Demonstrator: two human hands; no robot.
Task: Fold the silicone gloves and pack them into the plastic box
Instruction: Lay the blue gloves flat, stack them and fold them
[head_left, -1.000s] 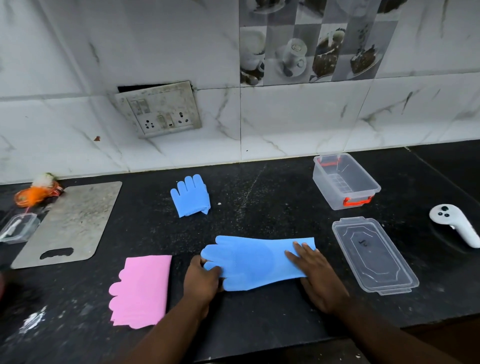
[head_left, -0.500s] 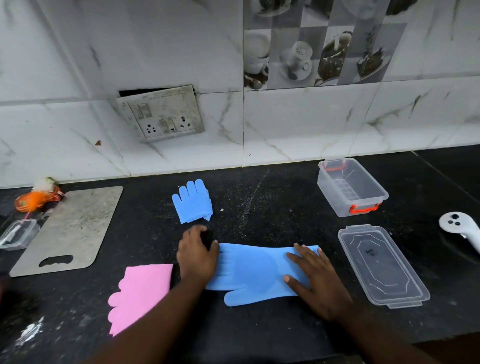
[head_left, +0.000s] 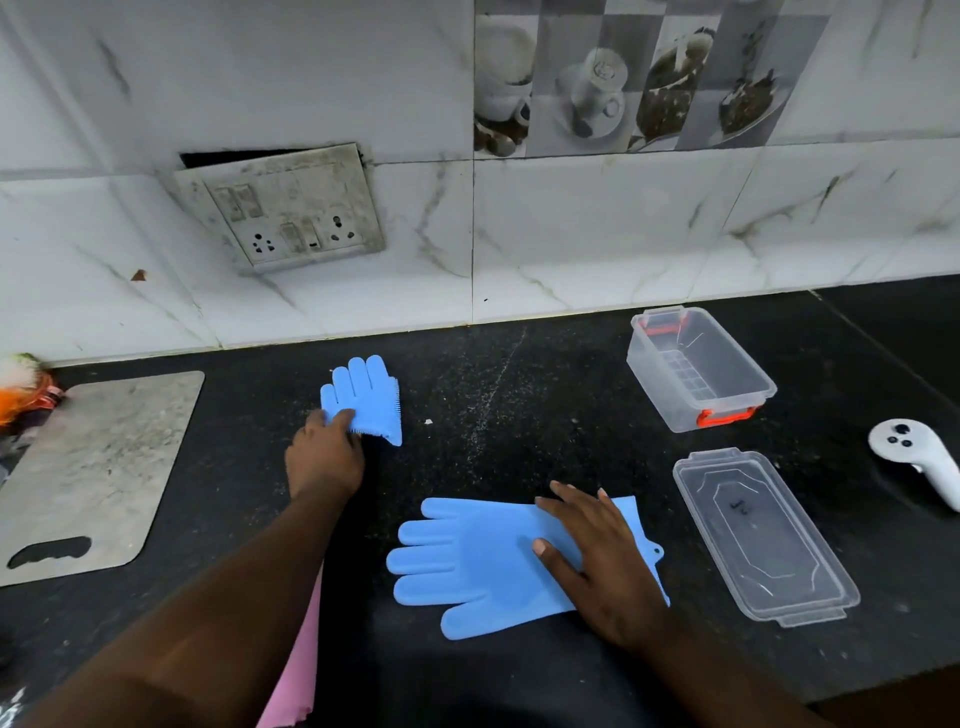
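Shifted up off the flat glove (head_left: 483, 561), the left hand (head_left: 324, 457) is pinched on the folded glove (head_left: 366, 397) at its twelve o'clock, the right hand (head_left: 597, 566) spread flat.

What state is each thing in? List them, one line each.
Clear plastic box: open, empty.
Clear plastic lid: off, flat on counter.
Large blue silicone glove: unfolded, flat.
Small folded blue glove: folded.
Left hand: touching folded glove.
Right hand: pressing flat glove.

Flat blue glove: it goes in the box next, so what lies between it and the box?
Head view: only bare black counter between flat glove and box; lid sits aside.
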